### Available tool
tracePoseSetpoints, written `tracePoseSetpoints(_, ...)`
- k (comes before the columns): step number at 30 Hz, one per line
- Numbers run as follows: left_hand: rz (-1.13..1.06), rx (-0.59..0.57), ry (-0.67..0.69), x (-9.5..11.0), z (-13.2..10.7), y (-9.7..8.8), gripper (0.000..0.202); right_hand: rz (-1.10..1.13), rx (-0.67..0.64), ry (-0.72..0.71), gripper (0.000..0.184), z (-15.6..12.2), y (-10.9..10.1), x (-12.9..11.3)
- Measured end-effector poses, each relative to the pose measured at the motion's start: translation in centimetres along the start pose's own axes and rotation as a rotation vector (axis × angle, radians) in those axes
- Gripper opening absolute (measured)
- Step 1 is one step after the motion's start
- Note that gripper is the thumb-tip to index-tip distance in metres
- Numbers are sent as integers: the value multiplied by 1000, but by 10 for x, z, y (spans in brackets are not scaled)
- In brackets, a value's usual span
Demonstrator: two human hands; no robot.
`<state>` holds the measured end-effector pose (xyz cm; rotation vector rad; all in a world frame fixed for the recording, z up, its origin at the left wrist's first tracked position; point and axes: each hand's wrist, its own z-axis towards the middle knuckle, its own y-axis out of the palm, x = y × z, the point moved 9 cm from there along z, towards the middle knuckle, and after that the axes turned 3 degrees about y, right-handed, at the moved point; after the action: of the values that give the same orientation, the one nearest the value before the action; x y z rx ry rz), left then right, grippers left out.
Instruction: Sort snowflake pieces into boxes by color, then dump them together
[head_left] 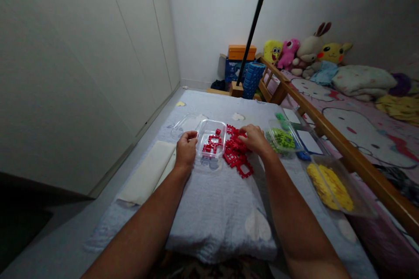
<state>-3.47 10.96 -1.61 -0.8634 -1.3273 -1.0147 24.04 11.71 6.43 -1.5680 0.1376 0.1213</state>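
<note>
A clear plastic container (212,123) holds several red interlocking toy pieces (214,140). My left hand (186,151) is at its left wall, fingers curled against the rim. To the container's right lies a loose pile of red pieces (234,157), some square with open middles. My right hand (255,140) is on the right side of this pile, its fingers bent and closed around a red piece (242,136) that they partly hide.
A clear lid (183,124) lies behind my left hand, a folded cream cloth (147,170) nearer. On the right stand containers of green pieces (283,138) and yellow pieces (330,186). A wooden bed rail (314,115) borders the table; a black lamp pole (255,24) rises behind.
</note>
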Motion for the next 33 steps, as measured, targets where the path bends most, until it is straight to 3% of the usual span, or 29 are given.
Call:
tracePoseSetpoints(5,-12,-4,-7,0,0,0,31,-57,-96,-45,48,-20,13,-1)
tracePoseSetpoints(12,-24,3,-20,3,-3,1,30,-17,-73,-77,15,-16,24,2)
tracePoseSetpoints(17,-18,4,-10,2,-1,0,30,86,-48,-123,5,-15,24,3)
tracePoseSetpoints(20,-17,1,-9,0,-1,0,31,178,25,-138,8,-15,17,6)
tracePoseSetpoints(27,8,6,16,-1,1,-1,30,497,459,-147,14,-22,-33,4)
tracePoseSetpoints(30,-1,-3,17,-1,1,-1,29,673,466,-161,17,-20,-38,-12)
tracePoseSetpoints(33,0,-7,10,0,1,0,29,781,353,-162,17,-8,-27,-35)
